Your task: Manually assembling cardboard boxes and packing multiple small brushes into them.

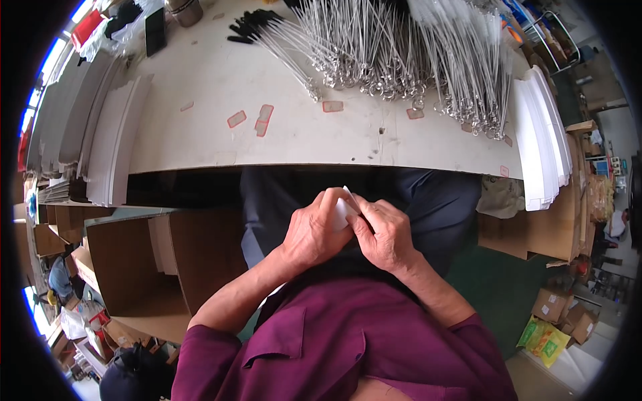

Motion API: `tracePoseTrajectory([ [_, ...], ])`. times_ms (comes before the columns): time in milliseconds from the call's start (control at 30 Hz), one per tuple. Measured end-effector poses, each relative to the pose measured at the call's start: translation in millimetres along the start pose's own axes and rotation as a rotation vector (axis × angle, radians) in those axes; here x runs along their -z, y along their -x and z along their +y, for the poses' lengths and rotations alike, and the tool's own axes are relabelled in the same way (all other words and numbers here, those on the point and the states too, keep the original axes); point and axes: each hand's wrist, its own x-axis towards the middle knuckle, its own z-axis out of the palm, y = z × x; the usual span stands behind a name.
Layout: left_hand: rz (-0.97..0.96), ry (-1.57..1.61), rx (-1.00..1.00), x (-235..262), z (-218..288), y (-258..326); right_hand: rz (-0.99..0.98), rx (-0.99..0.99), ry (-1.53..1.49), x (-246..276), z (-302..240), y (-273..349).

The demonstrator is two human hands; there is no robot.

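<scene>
Over my lap, just off the table's front edge, both hands meet around a small white piece that looks like folded paper or thin card [342, 215]. My left hand [314, 227] is closed round its left side, with the fingers curled. Thumb and fingers of my right hand [386, 235] pinch its right edge. Most of the piece is hidden by the fingers, so its full shape cannot be told.
On the white table [214, 144] lies a large heap of thin wire-stemmed pieces with looped ends [374, 53]; some have black tips [253, 25]. Stacks of white card strips stand at the left [117, 144] and right [540, 140]. An open cardboard box [137, 267] is at lower left.
</scene>
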Motion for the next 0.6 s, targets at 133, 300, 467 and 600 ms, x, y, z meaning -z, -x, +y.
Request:
tracePoseTrajectory([
  [133,0.006,0.016,0.056,-4,-4,5,-0.016,-0.165,-0.191,-1,5,-1],
  [300,0.059,-0.059,0.017,-9,-10,9,-0.103,-0.533,-0.566,-3,9,-5],
  [467,0.016,-0.067,0.079,-9,-9,11,-0.073,-0.595,-0.634,-13,4,-5],
  [600,0.067,-0.054,0.025,-12,-4,14,-0.068,-0.611,-0.585,-17,8,-1],
])
